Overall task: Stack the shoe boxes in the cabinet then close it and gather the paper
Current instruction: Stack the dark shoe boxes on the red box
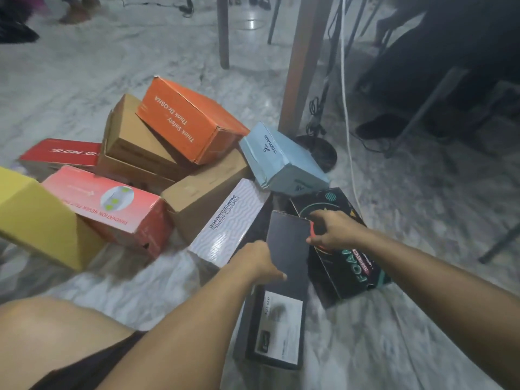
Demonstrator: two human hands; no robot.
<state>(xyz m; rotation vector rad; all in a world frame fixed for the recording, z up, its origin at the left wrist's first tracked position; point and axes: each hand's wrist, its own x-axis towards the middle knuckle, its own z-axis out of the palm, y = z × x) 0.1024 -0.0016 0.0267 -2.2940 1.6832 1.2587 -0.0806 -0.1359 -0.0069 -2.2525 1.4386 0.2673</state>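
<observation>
- Lower centre of the frame: a dark, flat rectangular cardboard shoe box with a white end label (284,266) is lying on the marbled floor (84,80); the left hand (254,258) is gripping its left long edge, thumb curled over the lid, and the right hand (332,230) is gripping its far right corner, fingers bent round it.
- Centre and left of the frame: an orange box (185,122), two brown boxes, a red box (60,152), a pink-red box (109,205), a yellow box (36,218), a white wave-patterned box (230,218), a pale blue box (281,159) and a black box with teal lettering (342,243) are lying in a loose heap.
- Progress, as a judgement: stacking is barely starting; nothing is sitting in any cabinet, and closing it and gathering paper are remaining.
- Not showing: the cabinet and the paper are lying outside the frame; box contents are hidden; the dark box's label is blurring beyond reading.
</observation>
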